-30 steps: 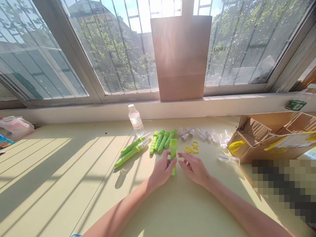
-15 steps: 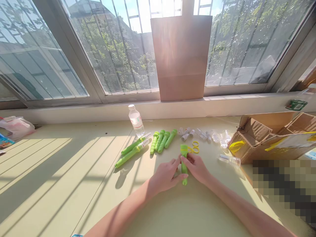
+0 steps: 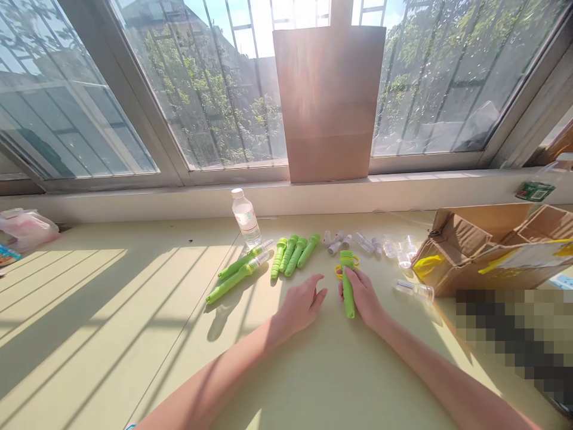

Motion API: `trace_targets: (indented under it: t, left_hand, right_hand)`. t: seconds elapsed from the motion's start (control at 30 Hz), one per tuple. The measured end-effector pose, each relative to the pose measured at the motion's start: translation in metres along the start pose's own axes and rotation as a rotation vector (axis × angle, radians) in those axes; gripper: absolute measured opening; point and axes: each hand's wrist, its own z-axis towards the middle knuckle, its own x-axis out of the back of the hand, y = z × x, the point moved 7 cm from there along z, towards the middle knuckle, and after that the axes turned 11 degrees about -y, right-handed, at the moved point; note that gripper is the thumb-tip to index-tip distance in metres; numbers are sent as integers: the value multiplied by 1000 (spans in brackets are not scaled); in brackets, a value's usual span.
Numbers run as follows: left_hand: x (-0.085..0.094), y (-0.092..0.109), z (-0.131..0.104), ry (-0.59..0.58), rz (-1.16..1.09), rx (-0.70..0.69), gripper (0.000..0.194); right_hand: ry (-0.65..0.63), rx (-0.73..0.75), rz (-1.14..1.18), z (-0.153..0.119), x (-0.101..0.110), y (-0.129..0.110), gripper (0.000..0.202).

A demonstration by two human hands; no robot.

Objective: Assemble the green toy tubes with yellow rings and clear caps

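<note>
My right hand (image 3: 362,292) is closed on a green comb-topped stick (image 3: 348,295), its toothed end pointing toward the window. Yellow scissors (image 3: 339,272) lie partly hidden behind that stick. My left hand (image 3: 301,303) holds nothing, and its fingers are apart above the table. Beyond it, several green tubes (image 3: 295,257) lie side by side. Two longer green tubes with clear ends (image 3: 235,280) rest to their left. Small clear caps and vials (image 3: 364,242) are scattered behind the scissors, and a clear tube (image 3: 414,289) lies to the right of my right hand.
A water bottle (image 3: 246,218) stands behind the long tubes. The opened cardboard box (image 3: 470,263) takes up the right side, with a green-labelled bottle (image 3: 535,191) behind it. A plastic bag (image 3: 29,228) lies at the far left. Cardboard (image 3: 329,107) leans against the window.
My left hand has let go of the green comb-topped stick and moved slightly left. My right hand has carried the stick right and a little forward, over the scissors.
</note>
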Motion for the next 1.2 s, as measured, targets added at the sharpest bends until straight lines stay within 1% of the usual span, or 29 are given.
trace_targets:
  t: [0.13, 0.23, 0.33, 0.47, 0.57, 0.7, 0.8, 0.87, 0.93, 1.03, 1.2]
  left_hand:
    - [-3, -6, 21, 28, 117, -7, 43]
    - [-3, -9, 45, 97, 208, -24, 39]
    - [4, -11, 69, 226, 256, -9, 35]
    - [15, -4, 95, 315, 390, -14, 34]
    - [24, 3, 109, 340, 451, -29, 41]
    - [30, 2, 126, 305, 455, 23, 46]
    - [30, 0, 134, 243, 425, 55, 46]
    - [29, 0, 138, 208, 380, 48, 46]
    - [29, 1, 140, 197, 340, 32, 45]
    - [34, 4, 140, 220, 335, 29, 40]
    - [47, 7, 131, 324, 293, 19, 30]
  right_hand:
    - [12, -9, -21, 0, 1, 0, 53]
    - [17, -17, -8, 0, 3, 1, 52]
    - [21, -17, 26, 1, 3, 1, 52]
    - [20, -3, 30, 1, 2, -2, 51]
    - [20, 0, 27, 0, 1, -5, 48]
    - [13, -1, 42, 0, -1, -6, 47]
    - [5, 3, 22, 1, -1, -5, 47]
    - [4, 3, 22, 1, -1, -4, 48]
    - [0, 9, 22, 1, -1, -4, 48]
    - [-4, 20, 0, 1, -2, -5, 47]
    - [-5, 3, -9, 3, -2, -4, 45]
